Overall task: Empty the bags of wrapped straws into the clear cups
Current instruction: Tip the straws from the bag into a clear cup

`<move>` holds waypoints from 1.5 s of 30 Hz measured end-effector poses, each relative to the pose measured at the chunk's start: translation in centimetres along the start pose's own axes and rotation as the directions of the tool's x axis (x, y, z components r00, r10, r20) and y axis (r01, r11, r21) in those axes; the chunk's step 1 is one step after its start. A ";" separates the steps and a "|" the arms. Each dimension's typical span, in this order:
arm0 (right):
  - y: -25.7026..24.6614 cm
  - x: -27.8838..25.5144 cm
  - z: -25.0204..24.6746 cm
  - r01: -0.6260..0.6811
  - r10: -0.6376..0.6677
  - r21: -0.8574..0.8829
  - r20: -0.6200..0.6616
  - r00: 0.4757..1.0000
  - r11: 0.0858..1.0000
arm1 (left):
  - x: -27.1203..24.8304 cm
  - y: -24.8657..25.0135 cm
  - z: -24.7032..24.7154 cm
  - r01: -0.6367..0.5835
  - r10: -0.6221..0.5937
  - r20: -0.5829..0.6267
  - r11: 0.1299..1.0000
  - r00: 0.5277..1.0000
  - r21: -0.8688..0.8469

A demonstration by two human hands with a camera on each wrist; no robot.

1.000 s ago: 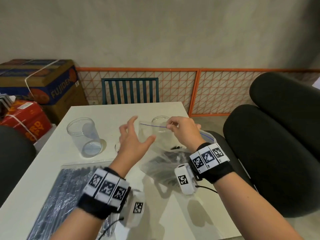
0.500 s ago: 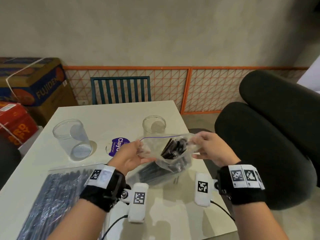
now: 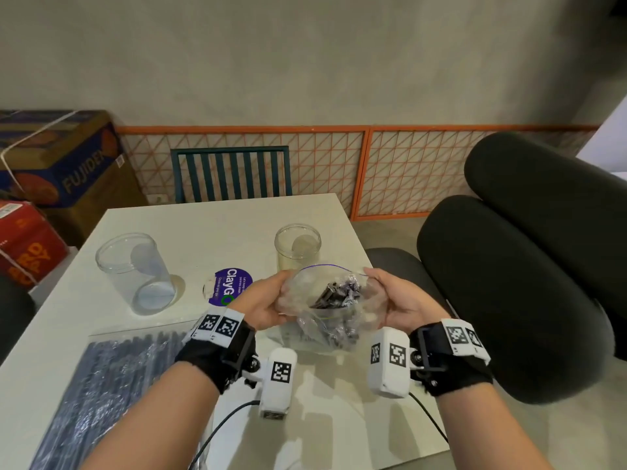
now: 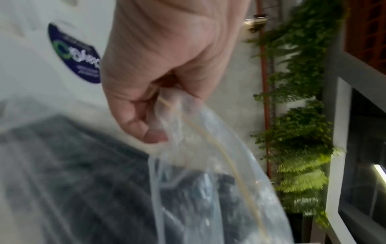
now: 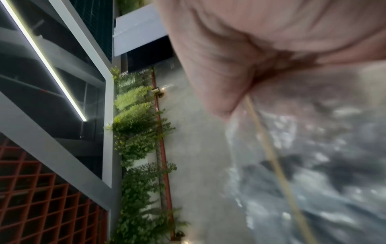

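A clear zip bag [image 3: 325, 300] of dark wrapped straws [image 3: 334, 293] hangs above the table's near right part, its mouth pulled wide and facing up. My left hand [image 3: 268, 303] grips the bag's left edge and my right hand [image 3: 393, 300] grips its right edge. In the left wrist view the fingers [image 4: 146, 125] pinch the bag's rim [image 4: 188, 132]. The right wrist view shows the bag [image 5: 303, 148] gathered under the palm. A small clear cup [image 3: 298, 245] stands just beyond the bag. A larger clear cup [image 3: 135, 273] stands at the left. Both cups look empty.
A second, flat bag of wrapped straws [image 3: 112, 385] lies on the white table [image 3: 203, 225] at the near left. A round purple sticker [image 3: 230, 285] sits between the cups. Black cushions [image 3: 509, 283] rise at the right, a green chair [image 3: 234, 173] behind, cardboard boxes [image 3: 61, 157] at the left.
My left hand took hold of the bag's left edge. Both hands have pulled the mouth wide, exposing the straw ends, and the bag has come nearer to me.
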State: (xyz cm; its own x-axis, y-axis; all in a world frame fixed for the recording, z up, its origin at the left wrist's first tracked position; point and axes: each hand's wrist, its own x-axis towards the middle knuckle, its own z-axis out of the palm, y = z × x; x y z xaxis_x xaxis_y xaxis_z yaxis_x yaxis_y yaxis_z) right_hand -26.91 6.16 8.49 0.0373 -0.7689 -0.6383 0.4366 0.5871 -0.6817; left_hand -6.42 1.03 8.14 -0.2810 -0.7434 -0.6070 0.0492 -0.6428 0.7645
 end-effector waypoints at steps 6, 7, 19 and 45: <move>0.4 0.6 1.0 0.084 -0.080 0.026 -0.125 0.989 0.996 | 0.3 -1.2 -1.4 0.005 -0.015 -0.109 0.996 0.994 -0.094; 0.2 0.7 1.0 0.134 -0.129 0.041 -0.106 0.986 0.990 | 0.1 -1.7 -1.7 0.035 -0.037 -0.112 0.999 0.993 -0.019; 2.5 -1.5 1.8 0.230 -0.351 -0.487 -0.173 0.920 0.843 | -1.5 -4.4 1.0 0.107 0.043 0.203 0.734 0.978 -0.670; 3.6 0.4 -0.2 0.076 -0.113 -0.249 -0.139 0.984 0.966 | -0.3 -3.3 0.0 0.053 -0.055 -0.062 0.997 0.997 -0.047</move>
State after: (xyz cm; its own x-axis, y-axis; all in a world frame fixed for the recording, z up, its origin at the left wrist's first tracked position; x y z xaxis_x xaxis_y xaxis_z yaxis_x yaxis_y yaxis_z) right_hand -25.51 8.05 5.73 -0.1371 -0.7877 -0.6006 0.2008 0.5716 -0.7956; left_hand -6.45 3.36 5.82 -0.2237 -0.7166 -0.6606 0.0797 -0.6890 0.7204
